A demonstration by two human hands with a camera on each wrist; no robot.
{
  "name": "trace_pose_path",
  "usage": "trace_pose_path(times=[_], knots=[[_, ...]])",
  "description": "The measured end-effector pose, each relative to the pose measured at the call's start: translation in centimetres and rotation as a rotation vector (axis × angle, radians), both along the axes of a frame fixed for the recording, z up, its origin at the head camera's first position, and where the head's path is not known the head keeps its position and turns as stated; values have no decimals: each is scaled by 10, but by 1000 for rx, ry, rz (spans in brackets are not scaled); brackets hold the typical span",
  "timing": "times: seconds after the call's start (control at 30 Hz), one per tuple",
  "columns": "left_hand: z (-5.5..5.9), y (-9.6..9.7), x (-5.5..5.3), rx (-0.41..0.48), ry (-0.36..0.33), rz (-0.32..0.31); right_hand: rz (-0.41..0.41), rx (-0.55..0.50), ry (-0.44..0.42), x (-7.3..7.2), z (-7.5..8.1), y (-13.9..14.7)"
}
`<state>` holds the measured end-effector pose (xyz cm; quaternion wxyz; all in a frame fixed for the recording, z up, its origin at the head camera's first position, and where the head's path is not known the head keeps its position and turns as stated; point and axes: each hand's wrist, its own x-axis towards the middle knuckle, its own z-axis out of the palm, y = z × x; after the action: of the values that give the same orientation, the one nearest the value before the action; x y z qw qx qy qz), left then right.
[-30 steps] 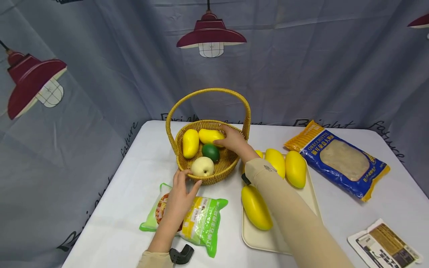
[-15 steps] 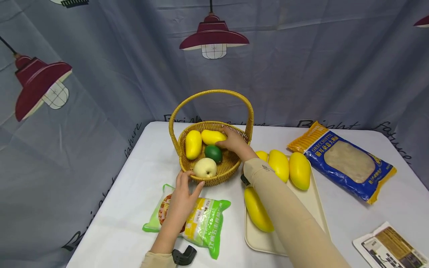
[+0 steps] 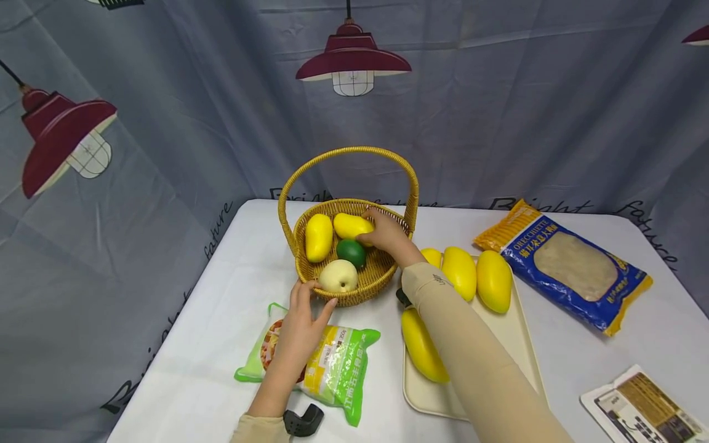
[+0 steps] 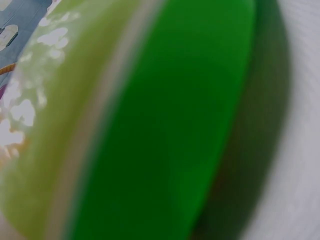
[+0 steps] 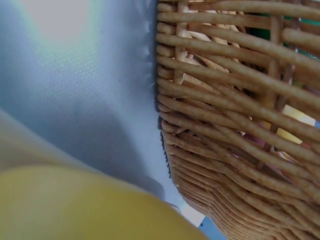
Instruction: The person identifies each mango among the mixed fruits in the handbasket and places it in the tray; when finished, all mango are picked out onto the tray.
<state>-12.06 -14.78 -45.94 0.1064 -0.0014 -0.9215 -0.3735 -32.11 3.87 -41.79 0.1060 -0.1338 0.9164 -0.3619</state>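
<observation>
The wicker basket (image 3: pixel 382 271) stands at the back of the table with its tall handle up. Inside it, my right hand (image 3: pixel 388 235) grips a yellow mango (image 3: pixel 349 226) lying against the back wall. A second mango (image 3: pixel 319 238) is at the basket's left, with a dark green avocado-like fruit (image 3: pixel 351 253) and a pale pear (image 3: pixel 339 276) in front. At the near left rim, my left hand (image 3: pixel 301 320) holds the basket's edge, fingertips at the rim and thumb against the outer wall. In the right wrist view, the basket's woven side (image 5: pixel 240 100) hides the fingers.
Several mangoes (image 3: pixel 494 282) lie on a cream tray (image 3: pixel 512 344), partly under the right forearm. A green food bag (image 3: pixel 338 363) lies beneath the left forearm. At the right are a blue orecchiette bag (image 3: pixel 576 264) and a flat packet (image 3: pixel 645 406).
Both hands and the fruit keep their places in the basket. Only the head view has shifted slightly.
</observation>
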Motion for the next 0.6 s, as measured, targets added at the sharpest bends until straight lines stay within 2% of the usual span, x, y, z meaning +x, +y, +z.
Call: trace_pose_path(times=[0.6], knots=[[3, 1, 1, -6, 2, 5, -38, -136, 34, 6, 2, 3]])
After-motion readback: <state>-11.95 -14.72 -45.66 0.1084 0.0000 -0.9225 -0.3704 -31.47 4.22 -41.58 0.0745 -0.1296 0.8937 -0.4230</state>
